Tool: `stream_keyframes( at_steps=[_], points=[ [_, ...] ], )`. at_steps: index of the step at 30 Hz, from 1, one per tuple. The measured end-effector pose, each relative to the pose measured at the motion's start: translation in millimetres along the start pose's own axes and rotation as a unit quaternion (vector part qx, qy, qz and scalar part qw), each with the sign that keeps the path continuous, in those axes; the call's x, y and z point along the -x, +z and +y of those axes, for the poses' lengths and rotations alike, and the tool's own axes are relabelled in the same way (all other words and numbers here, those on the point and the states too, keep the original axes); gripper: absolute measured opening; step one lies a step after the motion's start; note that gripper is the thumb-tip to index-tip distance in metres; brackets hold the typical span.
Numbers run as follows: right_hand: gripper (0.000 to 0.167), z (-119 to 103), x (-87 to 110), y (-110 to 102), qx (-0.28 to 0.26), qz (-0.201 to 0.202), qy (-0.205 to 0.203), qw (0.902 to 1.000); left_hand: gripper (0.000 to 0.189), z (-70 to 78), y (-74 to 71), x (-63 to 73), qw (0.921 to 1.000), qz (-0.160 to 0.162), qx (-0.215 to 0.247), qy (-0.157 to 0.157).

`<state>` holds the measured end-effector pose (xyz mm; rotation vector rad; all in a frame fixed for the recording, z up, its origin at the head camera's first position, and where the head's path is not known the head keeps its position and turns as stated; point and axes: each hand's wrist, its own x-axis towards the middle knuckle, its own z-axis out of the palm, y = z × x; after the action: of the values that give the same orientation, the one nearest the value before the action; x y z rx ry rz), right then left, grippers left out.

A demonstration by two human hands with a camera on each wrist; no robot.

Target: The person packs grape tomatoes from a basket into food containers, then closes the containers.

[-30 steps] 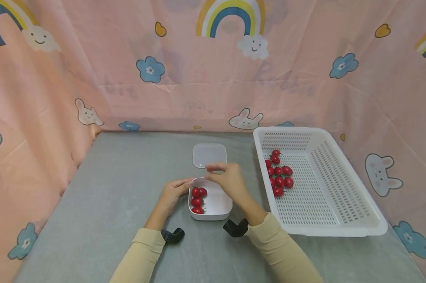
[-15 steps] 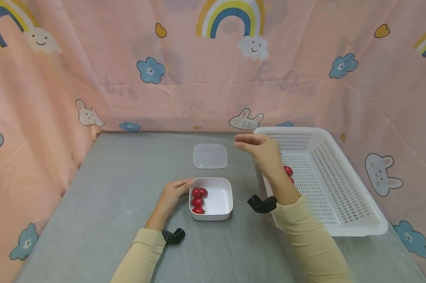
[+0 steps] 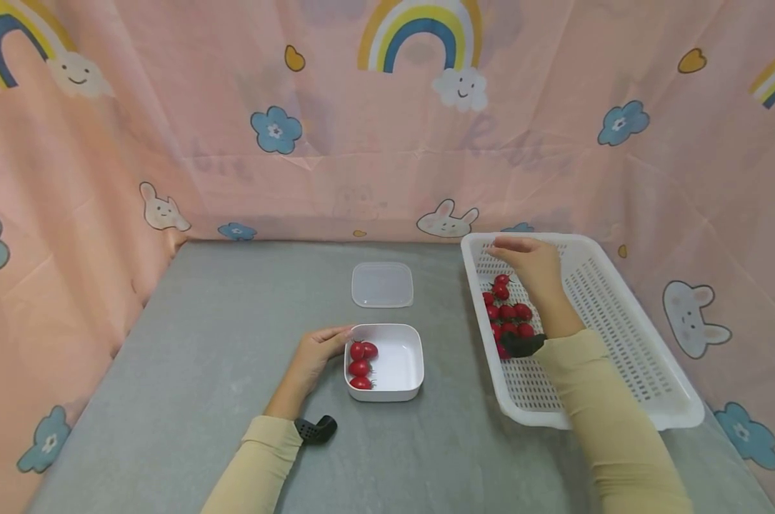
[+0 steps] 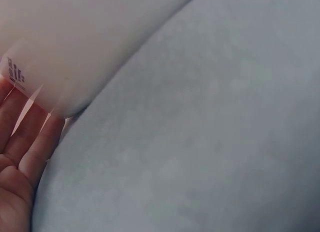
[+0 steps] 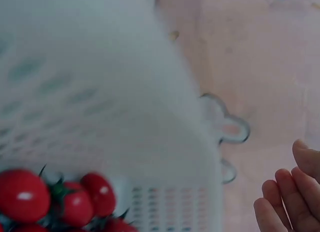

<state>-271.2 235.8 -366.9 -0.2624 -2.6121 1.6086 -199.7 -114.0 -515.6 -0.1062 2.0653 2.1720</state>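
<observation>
My left hand [image 3: 313,353] rests against the upper left side of a small white square box [image 3: 401,382], its fingertips at the rim. In the left wrist view, straight fingers [image 4: 35,142] lie along the box's pale outer wall [image 4: 75,57]. Several red cherry tomatoes [image 3: 359,368] line the left side inside the box. Over the back of a large white perforated basket [image 3: 618,400] hovers my right hand [image 3: 535,275], holding nothing, fingers loosely bent. Below it, at the basket's left side, sits a cluster of cherry tomatoes [image 3: 506,312], some with green stems in the right wrist view.
A translucent lid [image 3: 382,285] lies flat on the grey tabletop [image 3: 233,321] behind the box. Pink printed cloth [image 3: 361,143] hangs along the back and both sides. The basket's raised walls stand close to the right cloth.
My right hand has gone from above the small box, rightward past the lid, to over the basket. The left hand and the tomatoes in the box have stayed put.
</observation>
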Motion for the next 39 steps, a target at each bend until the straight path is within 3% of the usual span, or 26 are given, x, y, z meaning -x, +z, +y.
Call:
stream_keyframes(
  at_steps=[6, 22, 29, 39],
  points=[
    [0.047, 27, -11.9, -4, 0.007, -0.010, 0.014, 0.9998, 0.035, -0.3, 0.2, 0.0, 1.0000, 0.002, 0.004, -0.005],
    [0.047, 69, -30.3, -1, 0.015, -0.044, 0.060, 0.9971, 0.033, -1.5, -1.4, 0.1, 1.0000, 0.001, 0.009, -0.001],
    [0.049, 83, -37.1, 1, 0.033, -0.050, 0.104, 0.9928, 0.031, -1.0, -1.1, 0.7, 1.0000, 0.007, -0.002, -0.003],
    [0.047, 93, -41.0, 0, 0.086, -0.054, 0.099, 0.9898, 0.031, 0.7, 0.2, 1.6, 0.9999, 0.004, -0.016, -0.001]
  ],
)
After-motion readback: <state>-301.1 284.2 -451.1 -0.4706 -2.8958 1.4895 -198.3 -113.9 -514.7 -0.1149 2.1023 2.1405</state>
